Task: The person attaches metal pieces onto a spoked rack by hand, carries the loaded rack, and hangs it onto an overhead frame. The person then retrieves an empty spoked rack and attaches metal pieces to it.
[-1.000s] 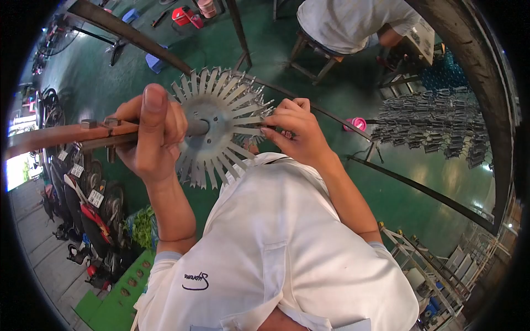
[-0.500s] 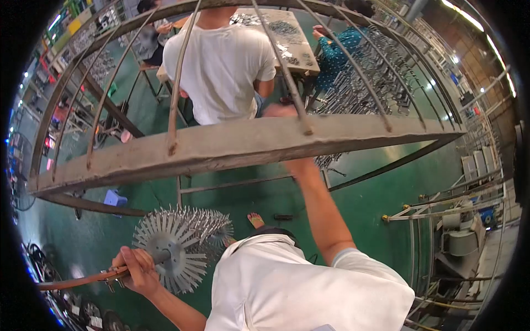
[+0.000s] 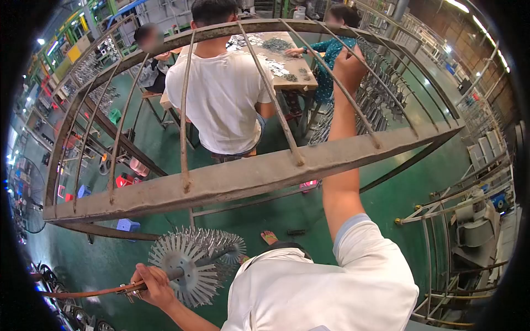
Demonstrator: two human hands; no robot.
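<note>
My left hand is closed around the end of a brown curved bar with small bolts on it, at the lower left. Just right of its fingers, a short shaft leads to a grey metal wheel with many flat radiating fins; more rows of thin metal pieces sit behind it. My right arm is stretched forward beyond the front beam of a metal rack. High up among the rack's thin rods, my right hand has its fingers curled; whatever they hold is hidden.
A person in a white shirt sits beyond the rack at a table with small metal parts. Two other people sit around it. Many metal pieces hang at the right. A blue stool stands on the green floor.
My right hand has risen and moved right from behind the front beam to the rods. The rack and finned wheel appear lower as the view tilts up. My left hand keeps its grip.
</note>
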